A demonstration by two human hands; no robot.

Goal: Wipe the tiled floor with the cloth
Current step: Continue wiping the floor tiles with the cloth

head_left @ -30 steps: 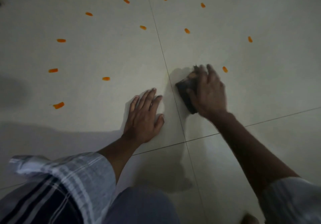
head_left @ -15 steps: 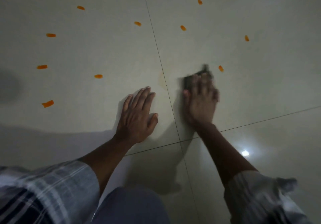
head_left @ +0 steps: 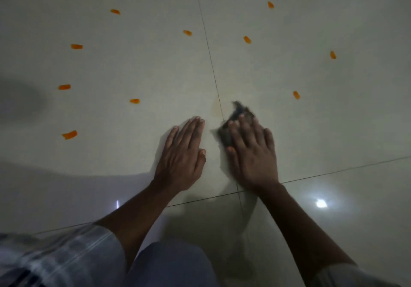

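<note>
The dark, crumpled cloth lies on the pale glossy tiled floor, just right of the thin grout line that runs from the far edge of view down toward the person. The right hand is on top of it, palm down w/ fingers spread and almost flat, pressing the cloth to the tile; most of the cloth is under the fingers, and only its far end and left side stick out. The cloth is blurred, so I cannot tell its exact shape or folds.

The left hand is flat on the floor just left of the grout line, fingers straight and close together, holding nothing. It is near the cloth but apart from it, w/ a narrow strip of bare tile between.

A faint yellowish smear sits on the grout line just beyond the cloth, to its left.

Small orange marks are scattered in a rough arc over the far tiles; the closest one on the right is near the cloth's far end but not touching. A second grout line crosses under the right wrist. A bright light reflection shows on the near right tile. Bare tile is all around both hands, left, right & ahead. A striped grey sleeve covers the left upper arm.
</note>
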